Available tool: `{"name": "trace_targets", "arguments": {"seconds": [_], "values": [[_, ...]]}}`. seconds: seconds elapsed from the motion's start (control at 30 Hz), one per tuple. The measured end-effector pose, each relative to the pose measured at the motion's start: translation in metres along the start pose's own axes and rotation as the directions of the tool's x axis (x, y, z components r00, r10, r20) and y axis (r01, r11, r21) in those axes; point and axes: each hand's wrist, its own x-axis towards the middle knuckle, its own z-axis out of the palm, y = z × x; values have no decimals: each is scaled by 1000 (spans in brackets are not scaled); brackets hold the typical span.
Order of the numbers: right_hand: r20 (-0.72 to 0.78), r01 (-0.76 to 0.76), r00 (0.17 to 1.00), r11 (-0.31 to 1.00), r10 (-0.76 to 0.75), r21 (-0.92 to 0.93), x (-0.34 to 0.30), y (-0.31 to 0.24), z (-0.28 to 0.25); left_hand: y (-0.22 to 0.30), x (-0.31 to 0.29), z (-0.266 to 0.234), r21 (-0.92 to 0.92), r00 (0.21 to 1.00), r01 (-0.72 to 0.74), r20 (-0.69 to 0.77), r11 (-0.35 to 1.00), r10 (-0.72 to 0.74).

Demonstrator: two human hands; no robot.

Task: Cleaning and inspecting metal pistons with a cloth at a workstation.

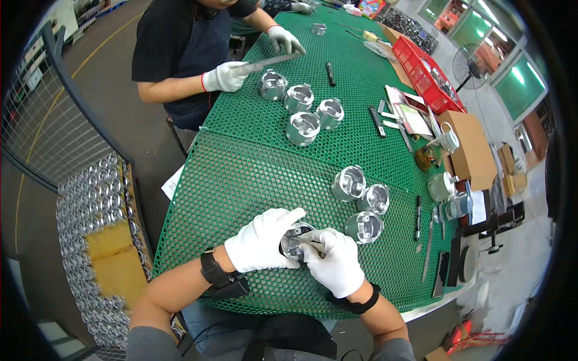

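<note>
A silver metal piston sits on the green mat, its hollow side up, partly hidden by my gloves. Wrapped around its left side, my left hand in a white glove grips it. My right hand, also gloved, reaches over the hollow with its fingers pinched. What those fingers hold, if anything, is hidden. Just beyond my right hand stand three more pistons: one at the back, one to its right and one nearest me.
Several pistons stand farther off near a co-worker, whose gloved hands hold a flat grey bar. Markers, a thin file, jars and a red crate line the right side. Left of the table is a pallet of pistons.
</note>
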Motion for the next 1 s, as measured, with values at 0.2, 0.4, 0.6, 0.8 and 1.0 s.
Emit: {"name": "trace_targets", "arguments": {"seconds": [0.2,0.4,0.6,0.8,1.0], "values": [[37,134,991,989,-132,-66,7,11,5,-4,-4,6,-2,998,-20,-67,1000,20],[7,188,982,976,-189,-110,3,18,9,-5,-4,13,26,991,-70,-116,997,73],[113,253,963,964,-243,-81,10,23,-1,-1,-3,10,55,988,-83,-123,995,89],[118,360,930,929,-349,-85,10,35,0,0,0,9,33,986,-99,-129,995,102],[97,308,951,930,-294,-199,6,24,-1,1,1,8,8,991,-71,-113,997,71]]}}
